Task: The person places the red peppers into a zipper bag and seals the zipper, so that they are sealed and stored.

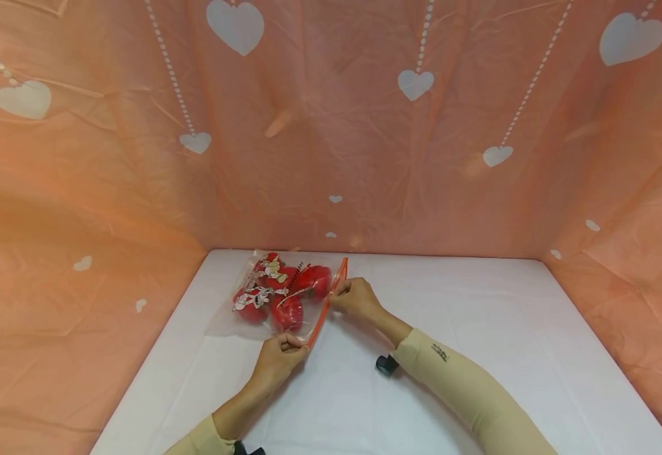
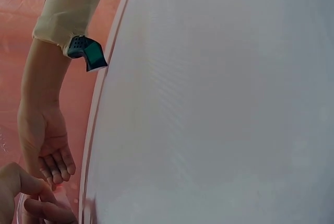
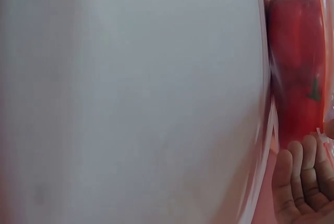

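A clear zip bag with printed cartoon figures and an orange seal lies at the table's far left. Inside it are several red fruits that look like bell peppers; one shows a green stem in the right wrist view. My left hand pinches the near end of the orange seal. Partway along that seal, my right hand grips it between thumb and fingers. A small pale piece, seemingly the slider, shows by the right thumb in the right wrist view.
The white table spreads out to the right of the bag. Orange sheeting with white hearts walls in the back and both sides. A dark device sits at the right wrist.
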Demonstrator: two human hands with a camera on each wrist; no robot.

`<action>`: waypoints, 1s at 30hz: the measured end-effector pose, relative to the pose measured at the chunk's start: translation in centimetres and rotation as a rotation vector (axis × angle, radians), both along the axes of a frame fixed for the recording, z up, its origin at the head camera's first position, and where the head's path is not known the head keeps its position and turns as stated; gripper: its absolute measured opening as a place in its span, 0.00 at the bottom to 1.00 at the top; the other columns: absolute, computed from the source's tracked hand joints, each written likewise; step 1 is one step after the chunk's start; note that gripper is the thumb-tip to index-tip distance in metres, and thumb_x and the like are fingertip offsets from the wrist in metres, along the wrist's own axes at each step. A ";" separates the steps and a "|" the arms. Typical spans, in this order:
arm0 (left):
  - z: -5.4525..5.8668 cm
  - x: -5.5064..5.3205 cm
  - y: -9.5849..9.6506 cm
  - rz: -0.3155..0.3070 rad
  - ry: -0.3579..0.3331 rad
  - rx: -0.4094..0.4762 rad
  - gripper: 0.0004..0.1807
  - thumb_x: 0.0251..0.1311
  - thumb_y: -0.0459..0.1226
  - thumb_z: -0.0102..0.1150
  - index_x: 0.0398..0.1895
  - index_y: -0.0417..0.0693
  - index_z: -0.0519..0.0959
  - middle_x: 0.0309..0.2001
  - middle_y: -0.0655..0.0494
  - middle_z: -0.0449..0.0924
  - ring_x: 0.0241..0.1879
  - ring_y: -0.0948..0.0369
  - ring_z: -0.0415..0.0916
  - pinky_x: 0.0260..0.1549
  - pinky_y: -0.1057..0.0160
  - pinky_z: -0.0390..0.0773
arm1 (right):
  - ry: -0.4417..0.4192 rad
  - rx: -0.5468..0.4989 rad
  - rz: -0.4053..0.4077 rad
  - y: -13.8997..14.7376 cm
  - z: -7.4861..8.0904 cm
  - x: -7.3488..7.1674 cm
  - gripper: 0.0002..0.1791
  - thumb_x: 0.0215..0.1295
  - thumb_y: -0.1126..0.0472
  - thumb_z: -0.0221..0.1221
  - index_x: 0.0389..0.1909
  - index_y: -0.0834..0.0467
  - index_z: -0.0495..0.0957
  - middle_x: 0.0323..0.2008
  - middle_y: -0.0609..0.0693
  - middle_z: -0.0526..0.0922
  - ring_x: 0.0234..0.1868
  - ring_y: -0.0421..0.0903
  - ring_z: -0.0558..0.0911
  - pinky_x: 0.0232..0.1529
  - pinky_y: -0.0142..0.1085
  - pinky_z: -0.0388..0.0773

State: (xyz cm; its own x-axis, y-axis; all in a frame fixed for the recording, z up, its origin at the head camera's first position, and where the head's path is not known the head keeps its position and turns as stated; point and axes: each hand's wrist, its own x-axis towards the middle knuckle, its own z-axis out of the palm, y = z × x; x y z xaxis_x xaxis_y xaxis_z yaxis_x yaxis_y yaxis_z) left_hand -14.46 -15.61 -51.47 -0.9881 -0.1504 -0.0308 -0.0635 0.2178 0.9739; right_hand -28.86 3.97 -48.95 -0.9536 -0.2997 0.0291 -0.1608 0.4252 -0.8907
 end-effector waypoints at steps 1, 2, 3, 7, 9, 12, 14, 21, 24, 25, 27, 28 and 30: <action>0.0 0.0 0.0 -0.001 0.000 -0.001 0.07 0.56 0.27 0.73 0.32 0.34 0.82 0.30 0.52 0.86 0.29 0.66 0.78 0.28 0.70 0.76 | 0.000 0.002 -0.005 0.0 0.0 -0.1 0.06 0.61 0.65 0.71 0.26 0.61 0.86 0.22 0.47 0.85 0.24 0.40 0.79 0.27 0.31 0.77; 0.1 0.0 0.1 -0.002 -0.001 -0.001 0.07 0.56 0.27 0.73 0.32 0.34 0.82 0.30 0.52 0.86 0.29 0.66 0.78 0.28 0.70 0.76 | -0.003 0.004 -0.012 0.0 0.0 -0.2 0.06 0.61 0.65 0.71 0.26 0.60 0.86 0.22 0.47 0.85 0.24 0.40 0.79 0.27 0.31 0.77; 0.1 0.0 0.1 -0.002 -0.004 -0.001 0.07 0.56 0.27 0.73 0.32 0.35 0.82 0.30 0.52 0.86 0.29 0.66 0.78 0.28 0.70 0.76 | -0.004 0.006 -0.017 0.1 0.0 -0.3 0.06 0.62 0.65 0.71 0.26 0.61 0.86 0.22 0.47 0.85 0.24 0.40 0.79 0.27 0.31 0.77; 0.1 0.0 0.2 -0.003 -0.003 0.003 0.06 0.55 0.26 0.73 0.31 0.35 0.82 0.29 0.52 0.86 0.29 0.65 0.78 0.28 0.70 0.75 | 0.024 0.004 -0.030 0.3 0.1 -0.5 0.06 0.61 0.66 0.71 0.26 0.61 0.85 0.21 0.45 0.84 0.24 0.39 0.79 0.27 0.30 0.75; 0.1 0.0 0.2 -0.001 -0.001 0.001 0.06 0.54 0.26 0.72 0.30 0.35 0.82 0.29 0.52 0.86 0.29 0.66 0.78 0.29 0.71 0.75 | 0.042 0.004 -0.032 0.3 0.2 -0.8 0.06 0.59 0.66 0.70 0.25 0.61 0.85 0.21 0.44 0.84 0.24 0.38 0.78 0.28 0.30 0.75; 0.2 -0.1 0.3 0.008 -0.002 -0.008 0.06 0.55 0.26 0.72 0.30 0.34 0.82 0.30 0.51 0.86 0.30 0.66 0.78 0.29 0.71 0.75 | 0.048 -0.005 -0.036 0.4 0.2 -1.2 0.06 0.59 0.66 0.70 0.25 0.60 0.85 0.21 0.44 0.83 0.24 0.38 0.78 0.28 0.30 0.75; 0.2 -0.1 0.3 0.013 -0.009 -0.005 0.06 0.55 0.26 0.72 0.30 0.34 0.82 0.30 0.51 0.86 0.30 0.66 0.78 0.29 0.71 0.75 | 0.040 -0.002 -0.041 0.5 0.2 -1.6 0.06 0.60 0.65 0.70 0.25 0.60 0.85 0.21 0.44 0.84 0.24 0.38 0.79 0.29 0.30 0.75; -0.3 -0.1 0.1 -0.017 0.027 0.013 0.06 0.54 0.26 0.71 0.30 0.36 0.82 0.28 0.53 0.86 0.29 0.67 0.77 0.29 0.71 0.76 | 0.033 0.003 -0.066 0.9 0.1 -3.0 0.05 0.60 0.64 0.71 0.28 0.60 0.86 0.24 0.48 0.86 0.25 0.41 0.81 0.28 0.32 0.77; -0.5 0.0 -0.1 -0.056 0.078 0.016 0.05 0.55 0.27 0.70 0.29 0.37 0.81 0.28 0.56 0.85 0.29 0.68 0.78 0.28 0.71 0.76 | 0.050 -0.004 -0.093 1.1 0.1 -3.6 0.04 0.60 0.65 0.70 0.29 0.62 0.86 0.25 0.49 0.87 0.25 0.41 0.81 0.28 0.31 0.77; -0.5 0.1 -0.1 -0.062 0.088 0.016 0.05 0.55 0.28 0.70 0.29 0.37 0.81 0.28 0.57 0.85 0.29 0.69 0.78 0.29 0.71 0.76 | 0.056 -0.005 -0.100 1.2 0.1 -3.7 0.04 0.59 0.65 0.70 0.30 0.62 0.86 0.26 0.49 0.87 0.24 0.40 0.81 0.28 0.31 0.77; -0.6 0.3 -0.1 -0.065 0.092 0.018 0.05 0.55 0.28 0.70 0.29 0.38 0.81 0.28 0.58 0.85 0.29 0.69 0.78 0.29 0.72 0.76 | 0.075 0.006 -0.111 1.3 0.2 -4.0 0.03 0.59 0.65 0.70 0.30 0.62 0.87 0.27 0.49 0.88 0.25 0.40 0.81 0.28 0.30 0.76; -0.6 0.3 -0.1 -0.060 0.086 0.017 0.05 0.55 0.28 0.70 0.29 0.37 0.81 0.28 0.57 0.85 0.29 0.69 0.78 0.29 0.71 0.76 | 0.077 0.009 -0.112 1.4 0.2 -4.1 0.03 0.59 0.66 0.70 0.30 0.62 0.87 0.27 0.50 0.88 0.25 0.40 0.81 0.28 0.30 0.76; -0.5 0.4 0.1 -0.035 0.057 0.014 0.05 0.55 0.27 0.71 0.30 0.36 0.82 0.28 0.54 0.86 0.29 0.68 0.78 0.29 0.71 0.76 | 0.088 0.018 -0.114 1.4 0.3 -4.3 0.03 0.59 0.65 0.70 0.31 0.62 0.87 0.27 0.50 0.89 0.25 0.40 0.81 0.28 0.30 0.76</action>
